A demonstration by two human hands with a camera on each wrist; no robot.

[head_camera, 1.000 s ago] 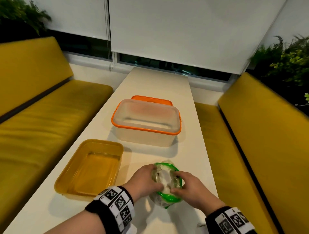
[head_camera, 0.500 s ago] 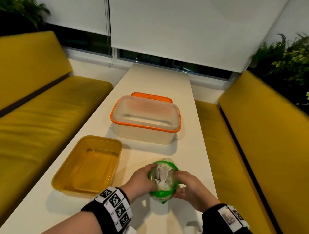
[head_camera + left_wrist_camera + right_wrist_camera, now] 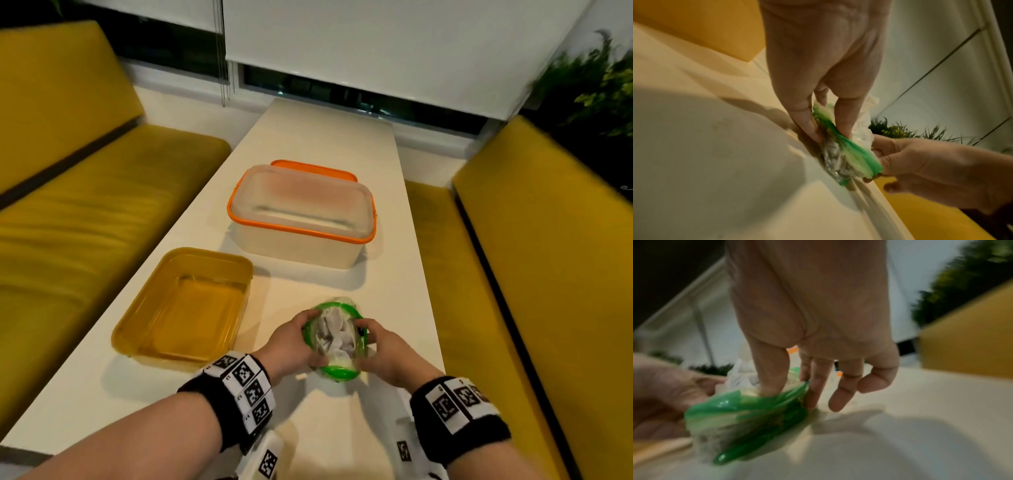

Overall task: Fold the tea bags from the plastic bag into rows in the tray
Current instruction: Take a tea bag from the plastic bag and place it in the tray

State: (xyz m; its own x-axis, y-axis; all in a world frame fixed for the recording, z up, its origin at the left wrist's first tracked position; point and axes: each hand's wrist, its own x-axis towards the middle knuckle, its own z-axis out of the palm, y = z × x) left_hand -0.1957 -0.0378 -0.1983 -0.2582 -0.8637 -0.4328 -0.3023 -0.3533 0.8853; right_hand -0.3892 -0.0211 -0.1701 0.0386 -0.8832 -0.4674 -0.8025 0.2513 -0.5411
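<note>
Clear crinkled plastic with a green rim, the plastic bag (image 3: 337, 368) sits on the table (image 3: 387, 274) between both hands, mouth pulled wide. White tea bags (image 3: 334, 330) fill it. The left hand (image 3: 291, 342) and the right hand (image 3: 385, 349) each pinch the rim. Left of the left hand lies the amber translucent tray (image 3: 185, 305); beyond the hands, an orange-rimmed frosted box (image 3: 301, 219).

The left hand (image 3: 291, 342) and right hand (image 3: 387, 349) grip opposite sides of the green-rimmed plastic bag (image 3: 337, 368), holding its mouth open on the white table (image 3: 325, 137). White tea bags (image 3: 334, 330) are visible inside. An amber tray (image 3: 191, 253) sits just left of the hands. A clear container (image 3: 301, 236) with an orange rim stands farther back, between yellow benches (image 3: 85, 205).
</note>
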